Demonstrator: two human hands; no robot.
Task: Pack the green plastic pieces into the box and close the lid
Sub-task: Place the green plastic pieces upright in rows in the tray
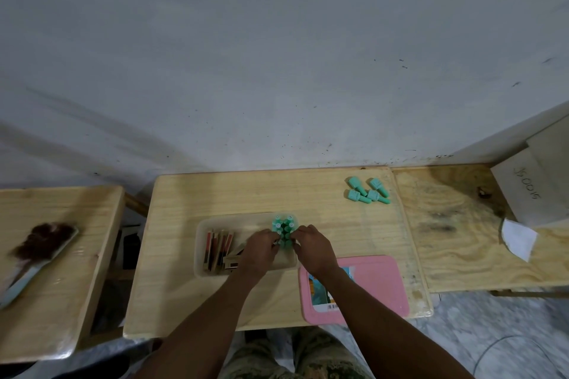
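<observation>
A translucent box (215,221) stands open on the middle wooden table. Its right part holds a cluster of green plastic pieces (284,226) standing upright in rows. My left hand (260,251) and my right hand (312,248) meet over the near end of that cluster, fingertips pinched on the pieces there. Several loose green pieces (368,191) lie at the table's far right corner. The pink lid (378,283) lies flat right of the box, partly under my right forearm.
Thin red and brown cards (217,251) stand in the box's left part. A printed label (320,292) lies on the lid. A brush with dark hair (40,246) rests on the left table. Paper and a board (529,191) sit on the right table.
</observation>
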